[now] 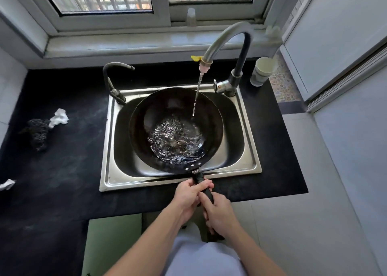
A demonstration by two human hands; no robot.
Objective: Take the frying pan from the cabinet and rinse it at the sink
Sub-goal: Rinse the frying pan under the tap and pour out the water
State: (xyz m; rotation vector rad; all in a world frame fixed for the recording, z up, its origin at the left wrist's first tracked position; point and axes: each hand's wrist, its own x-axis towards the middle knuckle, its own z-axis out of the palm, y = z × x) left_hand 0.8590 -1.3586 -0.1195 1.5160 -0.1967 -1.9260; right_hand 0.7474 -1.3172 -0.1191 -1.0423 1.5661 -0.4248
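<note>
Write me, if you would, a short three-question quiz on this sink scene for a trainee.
1. True or false: water from the tall tap is falling into the frying pan.
2. The pan's handle is gripped by: A one hand; B both hands; C no hand.
3. Fill in: on the counter, right of the tap's base, stands a ____.
Key: 1 true. 2 B: left hand nearer the pan, right hand behind it. 3 paper cup.
</note>
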